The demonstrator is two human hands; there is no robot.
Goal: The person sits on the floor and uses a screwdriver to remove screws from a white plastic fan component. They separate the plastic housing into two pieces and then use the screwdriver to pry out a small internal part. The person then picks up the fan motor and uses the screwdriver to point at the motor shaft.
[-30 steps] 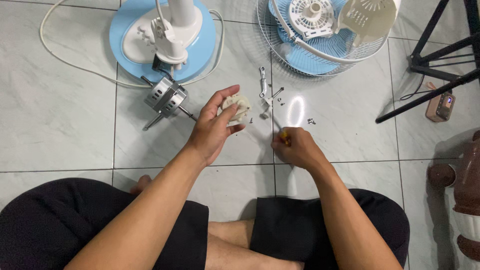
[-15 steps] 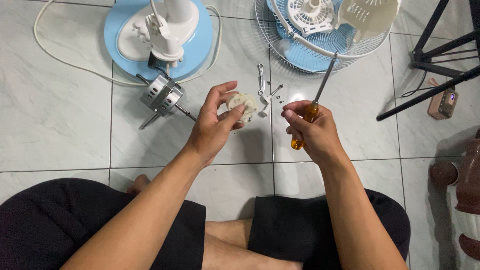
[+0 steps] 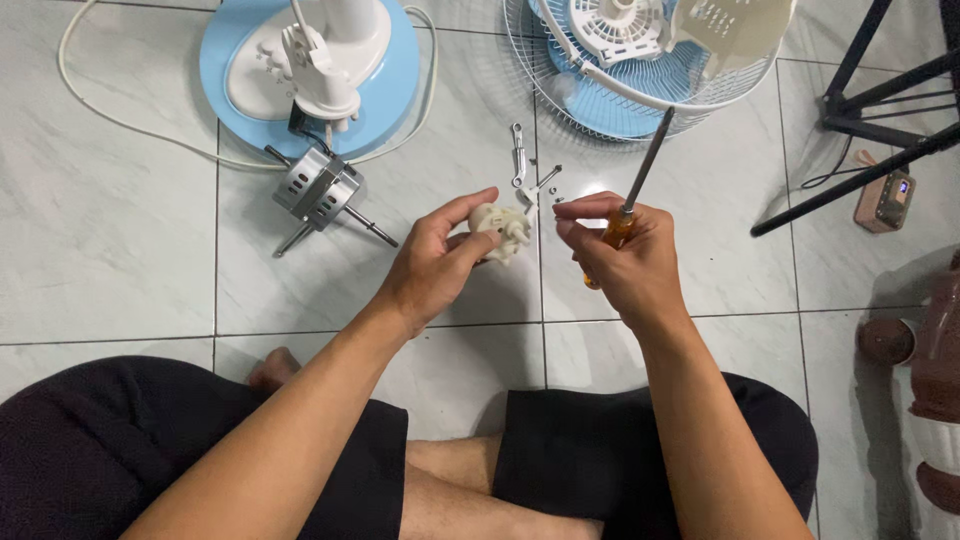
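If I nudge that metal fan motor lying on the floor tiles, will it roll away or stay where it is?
The fan motor would probably stay put or pivot rather than roll: its body looks boxy, and its shaft sticks out at both ends onto the tile floor. Being metal, it is likely heavy for its size. Dark wires seem to run from it to the fan base, so a push may tug on them.

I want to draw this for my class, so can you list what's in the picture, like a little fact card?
Left hand: holds a small cream plastic gear part
Right hand: grips an orange-handled screwdriver, shaft pointing up and away
Floor: pale tiles
Metal motor: lies on the floor, left of the hands
Fan base: blue, round
Fan grille: white wire, blue blades inside
Small screws: loose near the hands
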